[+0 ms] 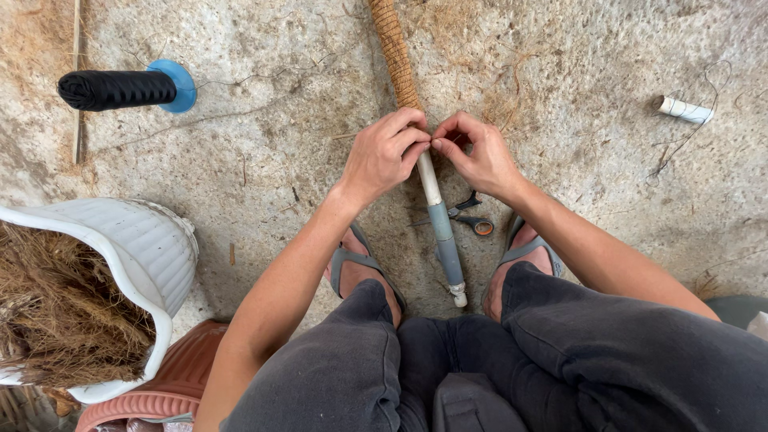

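A long pole [438, 216] lies on the concrete floor between my feet, bare grey and white near me. Its far part is wrapped in brown coir fibre [394, 48]. My left hand [384, 154] grips the pole where the wrapping ends. My right hand [476, 152] pinches something thin at the same spot, fingertips touching the left hand's; a thread cannot be made out. Small scissors [472, 218] with an orange handle lie just right of the pole, under my right wrist.
A black thread spool [120, 88] on a blue base lies at the upper left. A white pot [144, 256] full of brown fibre stands at the left, above a terracotta pot [180, 376]. A white tube [684, 110] lies at the upper right.
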